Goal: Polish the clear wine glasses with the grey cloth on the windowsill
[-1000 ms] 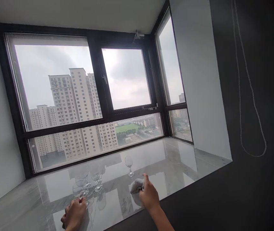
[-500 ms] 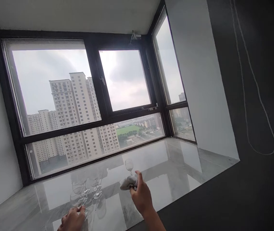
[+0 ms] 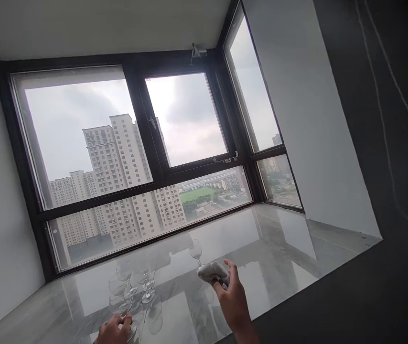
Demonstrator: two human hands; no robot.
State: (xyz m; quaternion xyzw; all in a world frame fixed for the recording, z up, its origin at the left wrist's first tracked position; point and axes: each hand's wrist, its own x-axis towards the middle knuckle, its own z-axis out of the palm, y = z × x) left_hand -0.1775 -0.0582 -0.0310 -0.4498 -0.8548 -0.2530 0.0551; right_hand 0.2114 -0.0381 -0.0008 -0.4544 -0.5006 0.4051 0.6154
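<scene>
My right hand [image 3: 233, 298] hovers over the glossy marble sill [image 3: 268, 248] with its fingers closed on a crumpled grey-white cloth [image 3: 211, 271]. Just behind the cloth stands a single clear wine glass [image 3: 196, 250]. My left hand [image 3: 115, 330] shows only partly at the bottom edge, its fingers pinched around the stem of a clear wine glass [image 3: 121, 306]. Several more wine glasses [image 3: 136, 282] stand grouped right behind that one.
A black-framed bay window [image 3: 143, 143] rises behind the sill, showing high-rise buildings outside. A white wall [image 3: 307, 119] closes the right end of the sill. The dark wall [image 3: 386, 248] in front carries a hanging bead cord [image 3: 383, 124].
The view has tilted and shifted. My right hand with the cloth has lifted off the sill and moved slightly right, near the single glass. My left hand has sunk towards the bottom edge.
</scene>
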